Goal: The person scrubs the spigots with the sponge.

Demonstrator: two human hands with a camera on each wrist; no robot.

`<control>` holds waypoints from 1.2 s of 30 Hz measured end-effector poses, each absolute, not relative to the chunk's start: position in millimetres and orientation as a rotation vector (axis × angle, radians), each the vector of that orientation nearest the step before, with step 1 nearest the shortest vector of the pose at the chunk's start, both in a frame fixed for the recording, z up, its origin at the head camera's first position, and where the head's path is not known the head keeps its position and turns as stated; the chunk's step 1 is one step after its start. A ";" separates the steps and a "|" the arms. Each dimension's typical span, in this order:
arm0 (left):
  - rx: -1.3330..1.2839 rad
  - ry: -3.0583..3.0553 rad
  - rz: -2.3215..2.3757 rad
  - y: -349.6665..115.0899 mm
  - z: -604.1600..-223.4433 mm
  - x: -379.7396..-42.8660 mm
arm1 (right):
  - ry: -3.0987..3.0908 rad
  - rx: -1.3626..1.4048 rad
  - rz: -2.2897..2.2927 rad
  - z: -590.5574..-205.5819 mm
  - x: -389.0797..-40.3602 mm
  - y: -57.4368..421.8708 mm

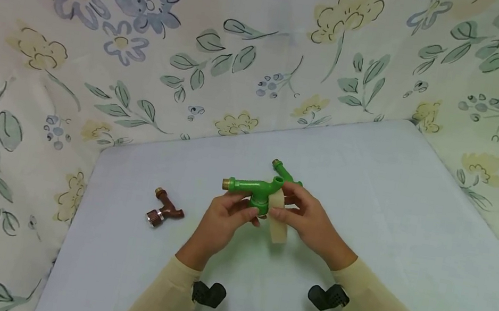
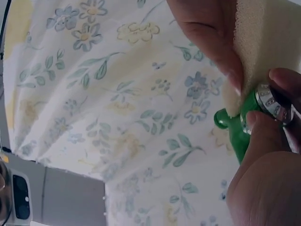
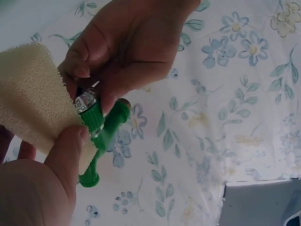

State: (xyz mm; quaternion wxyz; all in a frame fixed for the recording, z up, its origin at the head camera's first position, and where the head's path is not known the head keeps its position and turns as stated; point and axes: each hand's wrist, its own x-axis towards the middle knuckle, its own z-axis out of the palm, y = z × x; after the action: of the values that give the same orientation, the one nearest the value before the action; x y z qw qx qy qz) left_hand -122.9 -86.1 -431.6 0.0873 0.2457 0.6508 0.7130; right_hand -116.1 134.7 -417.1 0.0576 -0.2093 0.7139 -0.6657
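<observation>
A green tap (image 1: 252, 185) with a brass threaded end is held up over the table in my left hand (image 1: 225, 219). The thumb and fingers of that hand pinch the tap's knob end, whose silver cap (image 2: 273, 102) shows in the left wrist view. My right hand (image 1: 307, 219) grips a cream sponge (image 1: 278, 228) between thumb and fingers. The sponge touches the side of the tap near its spout. In the right wrist view the sponge (image 3: 37, 94) covers part of the tap (image 3: 110, 129).
A brown tap (image 1: 166, 208) lies on the white table (image 1: 117, 265) to the left. Behind my hands lies a second green tap (image 1: 282, 170), partly hidden. Floral cloth (image 1: 266, 45) hangs along the table's back and sides.
</observation>
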 end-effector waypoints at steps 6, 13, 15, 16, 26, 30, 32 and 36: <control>0.785 2.046 2.094 -82.8 -428.1 -120.3 | 2.141 -0.623 -2.023 -424.6 -117.2 133.2; 0.694 2.231 2.118 -80.0 -426.8 -120.1 | 2.186 -0.569 -2.005 -436.0 -118.4 132.7; 0.655 2.304 2.158 -79.0 -424.9 -120.1 | 2.201 -0.565 -1.984 -442.0 -119.3 131.8; 0.634 2.364 2.166 -78.5 -423.2 -119.9 | 2.207 -0.575 -1.977 -444.8 -119.7 131.0; 0.563 2.507 2.199 -76.9 -418.5 -118.0 | 2.226 -0.729 -2.021 -438.4 -115.8 121.2; 0.577 2.457 2.206 -79.3 -417.4 -119.5 | 2.239 -0.718 -2.046 -444.3 -118.7 118.8; 0.547 2.425 2.221 -80.6 -415.7 -120.8 | 2.244 -0.723 -2.060 -441.4 -117.7 117.5; 0.432 2.207 2.380 -82.1 -418.1 -125.3 | 2.242 -0.726 -2.106 -424.8 -112.1 113.6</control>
State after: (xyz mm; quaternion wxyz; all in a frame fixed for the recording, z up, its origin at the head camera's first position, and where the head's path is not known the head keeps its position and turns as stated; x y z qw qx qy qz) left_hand -125.3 -82.1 -418.1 -0.0664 0.1316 0.6725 0.7252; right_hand -112.1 113.6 -424.8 -0.0092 -0.2296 0.7093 -0.6664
